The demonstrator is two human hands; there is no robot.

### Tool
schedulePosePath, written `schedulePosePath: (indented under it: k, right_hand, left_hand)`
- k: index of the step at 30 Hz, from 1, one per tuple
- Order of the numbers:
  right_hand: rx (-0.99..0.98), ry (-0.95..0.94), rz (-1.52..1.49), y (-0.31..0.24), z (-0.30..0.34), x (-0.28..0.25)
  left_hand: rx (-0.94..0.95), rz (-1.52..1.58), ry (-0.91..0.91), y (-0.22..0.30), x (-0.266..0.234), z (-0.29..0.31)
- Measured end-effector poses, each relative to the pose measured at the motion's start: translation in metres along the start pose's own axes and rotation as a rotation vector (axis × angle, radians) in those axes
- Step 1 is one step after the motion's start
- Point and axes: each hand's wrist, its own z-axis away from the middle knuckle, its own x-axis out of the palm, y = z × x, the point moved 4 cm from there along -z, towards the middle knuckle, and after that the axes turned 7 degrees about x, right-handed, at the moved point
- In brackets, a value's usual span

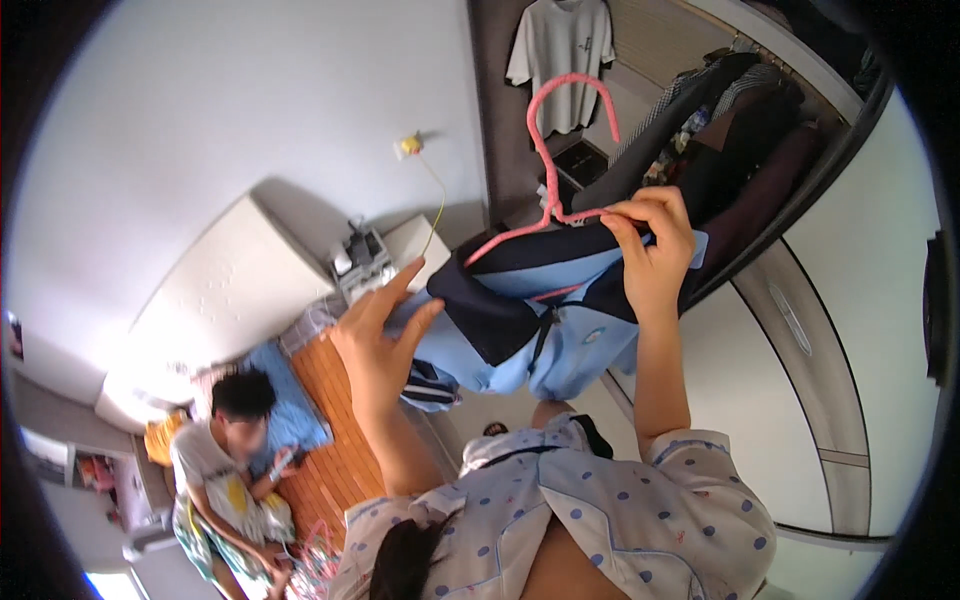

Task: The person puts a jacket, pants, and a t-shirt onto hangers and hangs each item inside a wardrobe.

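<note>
A light blue jacket with a navy collar point(480, 315) and a front zip hangs in front of me on a pink clothes hanger point(548, 165). The hanger's hook points up, and its arms go into the neck of the garment. My right hand point(655, 255) is closed at the right shoulder, thumb and fingers pinching the hanger's arm beside the navy cloth. At the left shoulder is my left hand point(380, 335), its thumb and forefinger spread apart with blue fabric between them; it does not appear to grip the cloth.
An open wardrobe point(790, 85) with dark hanging clothes stands behind the jacket, and a white T-shirt point(565, 65) hangs beside it. Lower left, another person point(225, 470) sits by a pile of hangers point(315, 550). A white headboard point(225, 280) lines the wall.
</note>
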Motion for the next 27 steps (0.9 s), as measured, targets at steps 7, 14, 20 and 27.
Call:
schedulePosePath:
  k: [7,14,20,27]
  right_hand:
    - [-0.094,0.059,-0.047,0.077,-0.05,0.046]
    - [0.023,-0.039,0.194,0.189,-0.13,0.066]
    - [0.271,0.02,0.202,0.266,-0.177,0.092]
    - [-0.046,0.076,0.213,0.299,-0.228,0.128]
  left_hand:
    - [0.121,-0.184,0.171,-0.055,0.061,-0.041]
    - [0.175,-0.287,0.286,-0.08,0.135,-0.115]
    - [0.135,-0.256,0.234,-0.094,0.194,-0.157]
    - [0.018,-0.143,0.299,-0.135,0.246,-0.214]
